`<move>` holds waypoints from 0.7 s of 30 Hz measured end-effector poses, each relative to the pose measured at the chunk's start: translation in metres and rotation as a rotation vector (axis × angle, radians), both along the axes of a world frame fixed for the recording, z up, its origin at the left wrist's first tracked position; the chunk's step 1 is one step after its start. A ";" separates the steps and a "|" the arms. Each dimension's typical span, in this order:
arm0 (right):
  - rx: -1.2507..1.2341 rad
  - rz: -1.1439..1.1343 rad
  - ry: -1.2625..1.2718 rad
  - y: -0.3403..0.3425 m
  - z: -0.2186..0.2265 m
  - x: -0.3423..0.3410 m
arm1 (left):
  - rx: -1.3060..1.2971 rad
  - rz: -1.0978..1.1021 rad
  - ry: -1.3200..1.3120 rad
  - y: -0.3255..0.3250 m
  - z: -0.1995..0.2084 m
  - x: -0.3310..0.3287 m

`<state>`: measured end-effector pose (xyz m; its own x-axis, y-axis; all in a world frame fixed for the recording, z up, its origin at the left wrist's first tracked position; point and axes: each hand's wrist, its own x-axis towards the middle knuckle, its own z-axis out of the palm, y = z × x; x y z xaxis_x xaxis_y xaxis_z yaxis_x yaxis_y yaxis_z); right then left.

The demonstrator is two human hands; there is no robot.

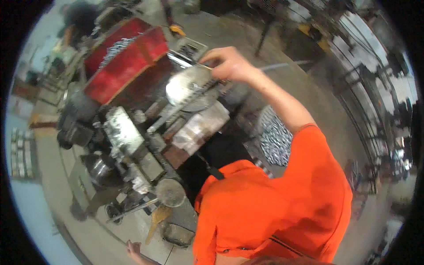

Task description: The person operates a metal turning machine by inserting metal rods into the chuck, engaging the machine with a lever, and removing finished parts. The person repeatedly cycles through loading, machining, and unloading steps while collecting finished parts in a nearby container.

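Note:
My right hand reaches out at the far side of the machine, fingers curled and closed at the upper right edge of a pale round metal disc. What the fingers grip there is too small and blurred to name. A long metal bar slants across the front of the disc. Nearer me, a pale block-shaped part lies on the machine. Far from it, at the lower left edge, my left hand hangs low over the floor, its fingers apart and nothing visible in them.
A red trough with small shiny metal pieces stands at the back left. Many similar pieces lie heaped on my right. At lower left are a round metal plate, a yellowish brush-like tool and a shallow tray. Metal racks stand far right.

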<state>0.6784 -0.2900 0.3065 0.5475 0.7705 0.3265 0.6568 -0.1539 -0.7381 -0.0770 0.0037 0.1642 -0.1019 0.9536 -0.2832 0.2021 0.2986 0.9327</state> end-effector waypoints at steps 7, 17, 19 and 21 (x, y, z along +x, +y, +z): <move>-0.639 -0.601 -0.164 -0.257 -0.204 0.064 | 0.023 0.064 0.139 0.009 0.002 0.015; -1.044 -0.640 0.071 -0.253 -0.289 0.042 | 0.069 0.107 0.354 -0.005 0.009 0.016; -0.988 -0.576 0.014 -0.259 -0.311 0.046 | 0.142 0.050 0.561 -0.024 0.025 0.032; -1.008 -0.612 -0.027 -0.259 -0.326 0.046 | 0.051 0.035 0.519 -0.013 0.015 0.001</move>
<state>0.7240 -0.5493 -0.0196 0.9176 0.2986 -0.2622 0.2850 -0.9543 -0.0897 -0.0765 -0.0093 0.1796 -0.2488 0.9583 -0.1404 0.6327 0.2706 0.7256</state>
